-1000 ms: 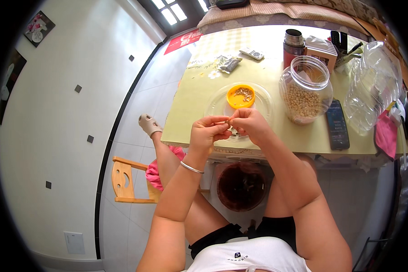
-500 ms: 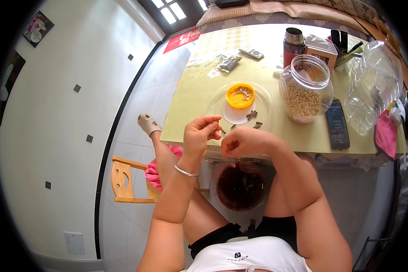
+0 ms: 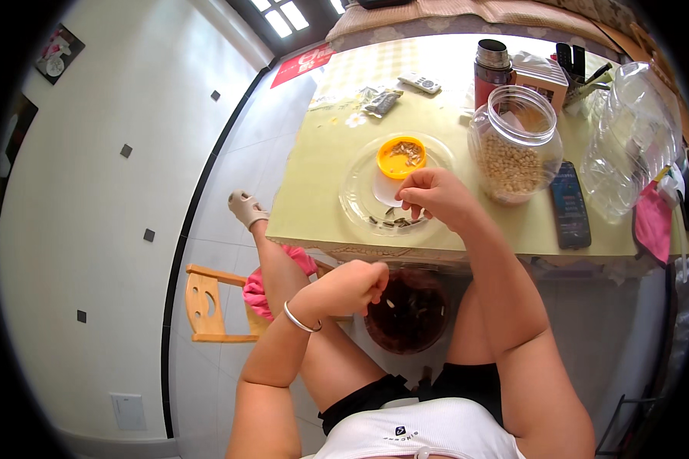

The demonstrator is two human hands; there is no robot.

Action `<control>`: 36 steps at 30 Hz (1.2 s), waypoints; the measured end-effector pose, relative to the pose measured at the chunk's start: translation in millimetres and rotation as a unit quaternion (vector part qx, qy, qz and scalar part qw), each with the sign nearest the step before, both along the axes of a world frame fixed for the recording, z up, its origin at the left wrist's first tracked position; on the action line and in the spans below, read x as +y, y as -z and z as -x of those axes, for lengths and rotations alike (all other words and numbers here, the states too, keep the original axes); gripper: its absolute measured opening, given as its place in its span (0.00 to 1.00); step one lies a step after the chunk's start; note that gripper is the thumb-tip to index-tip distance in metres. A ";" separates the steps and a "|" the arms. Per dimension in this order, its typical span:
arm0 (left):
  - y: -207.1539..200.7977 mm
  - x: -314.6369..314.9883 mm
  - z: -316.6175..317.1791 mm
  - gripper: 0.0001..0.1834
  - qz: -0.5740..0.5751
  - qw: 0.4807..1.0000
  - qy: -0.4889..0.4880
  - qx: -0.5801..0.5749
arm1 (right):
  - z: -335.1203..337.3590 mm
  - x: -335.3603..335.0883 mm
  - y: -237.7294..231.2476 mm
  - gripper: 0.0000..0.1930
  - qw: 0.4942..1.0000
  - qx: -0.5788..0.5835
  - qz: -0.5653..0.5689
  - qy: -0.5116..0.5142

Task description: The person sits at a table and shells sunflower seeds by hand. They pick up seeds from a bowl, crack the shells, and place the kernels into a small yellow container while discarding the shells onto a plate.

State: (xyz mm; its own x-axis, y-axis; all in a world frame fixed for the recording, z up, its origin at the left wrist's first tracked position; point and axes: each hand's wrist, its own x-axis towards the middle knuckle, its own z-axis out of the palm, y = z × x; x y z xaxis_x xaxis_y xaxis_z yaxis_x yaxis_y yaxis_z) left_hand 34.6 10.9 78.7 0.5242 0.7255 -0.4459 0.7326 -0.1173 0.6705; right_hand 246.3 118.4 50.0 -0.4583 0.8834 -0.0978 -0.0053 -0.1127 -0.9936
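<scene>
My left hand (image 3: 351, 288), a bangle on its wrist, is over the left rim of a dark reddish bin (image 3: 425, 336) between my knees. Its fingers are curled in, hiding whatever they hold; a small pale bit shows in the bin beside them. My right hand (image 3: 436, 196) hovers over the near right side of a clear round plate (image 3: 354, 183), fingertips bent together, and anything between them is hidden. Dark-striped sunflower seeds (image 3: 394, 222) lie on the plate's near side. Farther back on it, a yellow lid (image 3: 391, 165) contains pale shelled kernels (image 3: 409, 151).
A wide-mouthed clear jar (image 3: 513, 164) of pale round beans stands right of the plate, beside a phone (image 3: 570, 206). Behind are a flask (image 3: 492, 75), a remote (image 3: 419, 82) and a small packet (image 3: 383, 103). Clear plastic packaging (image 3: 628, 145) sits at right; a wooden chair (image 3: 204, 302) is at left.
My left hand has dropped from the table edge to the bin. My right hand has gone forward and up over the plate. The view has shifted slightly.
</scene>
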 end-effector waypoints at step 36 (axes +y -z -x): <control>32.9 77.8 -22.8 0.09 -0.297 0.842 -0.291 -0.343 | 25.0 3.9 25.9 0.05 0.996 0.072 0.023 0.047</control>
